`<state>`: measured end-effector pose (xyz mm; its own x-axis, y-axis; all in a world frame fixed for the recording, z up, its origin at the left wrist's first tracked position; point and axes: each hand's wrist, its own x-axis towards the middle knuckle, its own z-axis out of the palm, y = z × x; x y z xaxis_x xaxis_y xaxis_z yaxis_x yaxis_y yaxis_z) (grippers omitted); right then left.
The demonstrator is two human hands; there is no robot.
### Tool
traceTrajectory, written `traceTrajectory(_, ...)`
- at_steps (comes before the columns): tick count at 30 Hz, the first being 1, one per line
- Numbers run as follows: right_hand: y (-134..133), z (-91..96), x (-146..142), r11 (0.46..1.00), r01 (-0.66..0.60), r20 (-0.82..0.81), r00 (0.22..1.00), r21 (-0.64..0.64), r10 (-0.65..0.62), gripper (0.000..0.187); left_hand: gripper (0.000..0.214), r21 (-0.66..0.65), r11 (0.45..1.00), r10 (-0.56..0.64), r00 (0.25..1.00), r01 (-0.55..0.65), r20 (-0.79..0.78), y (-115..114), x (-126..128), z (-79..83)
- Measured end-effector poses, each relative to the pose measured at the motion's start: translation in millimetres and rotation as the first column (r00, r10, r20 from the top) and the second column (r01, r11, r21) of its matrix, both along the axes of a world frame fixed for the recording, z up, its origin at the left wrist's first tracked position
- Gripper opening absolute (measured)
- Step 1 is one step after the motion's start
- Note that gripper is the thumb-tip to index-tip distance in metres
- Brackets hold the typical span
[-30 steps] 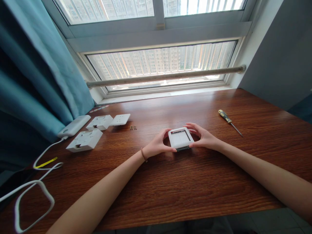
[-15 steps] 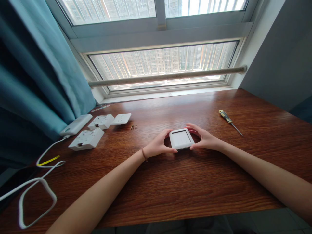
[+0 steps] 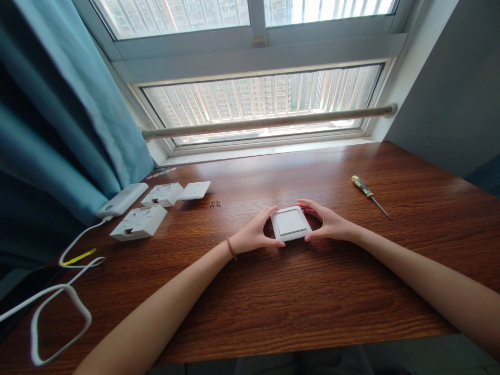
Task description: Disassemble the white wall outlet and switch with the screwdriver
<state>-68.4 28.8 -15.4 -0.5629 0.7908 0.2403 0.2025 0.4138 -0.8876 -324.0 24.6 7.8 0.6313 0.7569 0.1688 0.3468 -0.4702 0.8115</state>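
A white square wall switch with a raised centre panel is held between my two hands, just above or on the brown table; I cannot tell which. My left hand grips its left side, thumb at the near corner and fingers at the far one. On the opposite side my right hand holds the right edge the same way, thumb low and fingers behind. The underside of the switch is hidden. Several small screws lie on the table to the left, beyond my left hand.
A screwdriver lies at the right. On the left stand two white mounting boxes, a white socket plate and a white power strip with a looping cable. A yellow strip touches the cable. A window bar runs behind.
The dark gaps around the switch's centre panel no longer show; its face now looks flatter and more turned toward me. Both hands keep their grip in nearly the same place.
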Motion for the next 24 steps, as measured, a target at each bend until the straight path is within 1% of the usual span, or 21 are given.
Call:
traceTrajectory(7,-2.9,8.1,0.2,0.998,-0.03,-0.002,1.0,-0.05,0.03,0.096,0.092,-0.023,1.0,-0.011,1.0,0.011,0.013,-0.7,-1.1,-1.9)
traceTrajectory(12,-4.1,11.9,-0.2,0.996,-0.029,0.011,0.999,-0.086,0.03,0.094,0.092,-0.014,1.0,-0.004,0.998,0.003,-0.057,-1.0,-1.2,-1.1)
traceTrajectory(17,-4.2,11.5,-0.6,0.997,-0.019,0.028,0.999,-0.073,0.021,0.088,0.085,0.047,0.999,-0.014,0.994,0.02,-0.112,-1.8,0.6,0.7)
traceTrajectory(20,-3.8,9.5,-0.1,0.998,-0.021,0.029,0.999,-0.056,0.023,0.086,0.081,0.071,0.997,-0.016,0.994,0.023,-0.106,-3.1,1.8,0.6)
traceTrajectory(24,-3.1,7.4,0.6,0.999,-0.026,0.028,0.999,-0.036,0.027,0.086,0.082,0.093,0.996,-0.002,0.996,0.01,-0.09,-3.7,2.4,-2.2)
